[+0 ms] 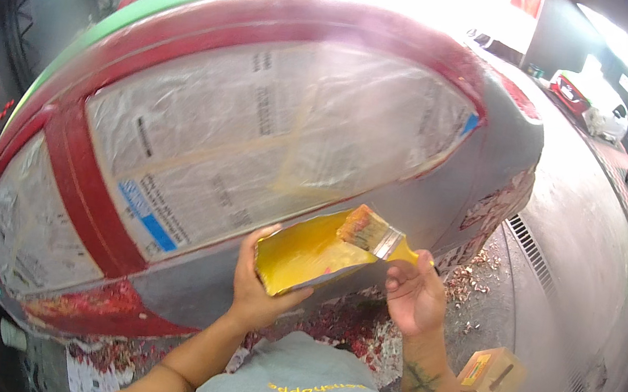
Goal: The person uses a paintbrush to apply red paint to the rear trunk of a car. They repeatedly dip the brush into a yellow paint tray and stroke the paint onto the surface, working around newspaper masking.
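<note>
My left hand (257,288) grips the near left end of an open, trough-like container (297,262) whose inside is yellow. Pinched by its yellow handle in my right hand (419,295) is a wide paintbrush (373,233). Its reddish-orange bristles point left, over the container's right end; whether they touch the inside I cannot tell. Just beyond both hands stands a car (180,289) with grey, partly stripped side panels and dark red window frames. Printed paper and clear plastic sheeting (258,140) cover its side windows.
Red and pale paint flakes (470,286) litter the floor along the car. A cardboard box (493,378) stands by my right forearm, near a dark cable. A floor grate (529,250) lies to the right. Another car (592,103) is parked at the far right.
</note>
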`<state>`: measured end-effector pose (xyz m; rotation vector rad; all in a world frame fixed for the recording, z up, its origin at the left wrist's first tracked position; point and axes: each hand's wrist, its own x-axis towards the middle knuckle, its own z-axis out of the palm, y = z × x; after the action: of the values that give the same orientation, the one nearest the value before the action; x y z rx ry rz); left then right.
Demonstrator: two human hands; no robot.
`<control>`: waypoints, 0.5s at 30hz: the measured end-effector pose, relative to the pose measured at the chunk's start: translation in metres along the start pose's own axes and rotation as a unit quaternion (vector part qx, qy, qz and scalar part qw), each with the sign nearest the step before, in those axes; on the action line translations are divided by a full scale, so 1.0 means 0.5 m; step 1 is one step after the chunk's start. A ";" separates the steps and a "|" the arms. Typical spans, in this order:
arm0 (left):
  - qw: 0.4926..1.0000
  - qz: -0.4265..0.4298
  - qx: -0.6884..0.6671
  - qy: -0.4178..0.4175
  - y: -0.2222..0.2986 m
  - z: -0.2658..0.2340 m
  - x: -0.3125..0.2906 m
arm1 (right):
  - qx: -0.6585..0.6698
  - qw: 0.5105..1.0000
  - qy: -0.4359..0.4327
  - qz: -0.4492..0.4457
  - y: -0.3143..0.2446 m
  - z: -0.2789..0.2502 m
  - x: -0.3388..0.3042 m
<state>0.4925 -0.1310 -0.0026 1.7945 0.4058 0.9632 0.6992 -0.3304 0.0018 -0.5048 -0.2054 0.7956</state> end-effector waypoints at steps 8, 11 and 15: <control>1.000 -0.015 -0.014 0.019 0.005 0.050 0.010 | -0.116 0.914 0.070 -0.382 -0.183 -0.005 0.234; 1.000 -0.015 -0.003 0.023 0.011 0.055 0.011 | -0.256 0.827 0.125 -0.484 -0.235 0.009 0.389; 0.999 -0.019 0.008 0.044 0.023 0.061 0.011 | -0.399 0.724 0.160 -0.539 -0.245 0.019 0.531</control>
<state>0.5173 -0.1511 0.0048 1.7574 0.5033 1.0166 0.9553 -0.2064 0.0691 -1.1676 -0.4641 -0.6045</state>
